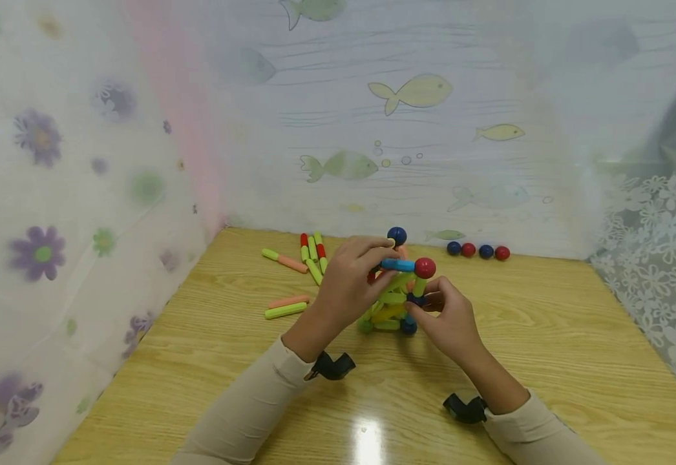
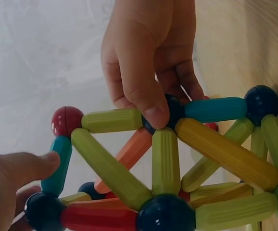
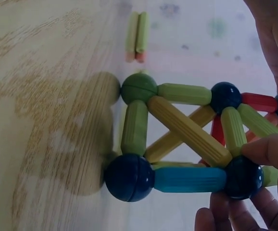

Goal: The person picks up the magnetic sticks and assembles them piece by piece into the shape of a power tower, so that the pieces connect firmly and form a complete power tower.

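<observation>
A tower of magnetic rods and balls (image 1: 393,299) stands on the wooden table, with lime, yellow, red, orange and blue rods. My left hand (image 1: 346,281) is at its top, pinching a light-blue rod (image 2: 57,166) between thumb and fingers. That rod joins a red ball (image 1: 424,268) to a dark blue ball (image 2: 45,211). Lower on the right side, my right hand (image 1: 448,323) holds another dark blue ball (image 3: 244,178) between thumb and fingers. Rods meet at this ball from several sides. In the head view, the left hand hides part of the tower's upper left.
Left of the tower lie an orange rod and a lime rod (image 1: 285,311) side by side. Several lime and red rods (image 1: 313,248) are behind them, near a lime-and-orange pair (image 1: 284,260). Red and dark blue balls (image 1: 486,252) line up at the back right, before a patterned curtain (image 1: 338,129).
</observation>
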